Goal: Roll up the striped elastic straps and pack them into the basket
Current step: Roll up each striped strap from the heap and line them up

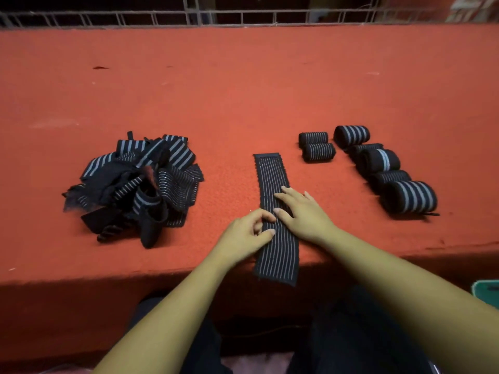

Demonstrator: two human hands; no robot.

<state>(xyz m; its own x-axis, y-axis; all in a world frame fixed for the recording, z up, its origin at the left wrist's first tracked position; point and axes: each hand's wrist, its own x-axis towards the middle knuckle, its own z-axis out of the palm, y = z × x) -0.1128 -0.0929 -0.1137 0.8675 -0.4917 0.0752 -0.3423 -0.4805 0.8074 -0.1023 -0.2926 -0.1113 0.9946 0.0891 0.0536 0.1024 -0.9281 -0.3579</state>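
Note:
One black strap with thin pale stripes (271, 174) lies flat and straight in the middle of the red table, its near end hanging over the front edge. My left hand (247, 234) pinches the strap's left edge between thumb and fingers. My right hand (302, 211) rests flat on top of the strap, fingers spread. A tangled pile of unrolled striped straps (140, 182) sits to the left. Several rolled straps (378, 160) lie in rows to the right.
The red felt-covered table (243, 90) stretches far back to a metal wire rail (189, 17). A green container corner (486, 292) shows at the lower right, below the table edge. My dark-clothed legs are under the front edge.

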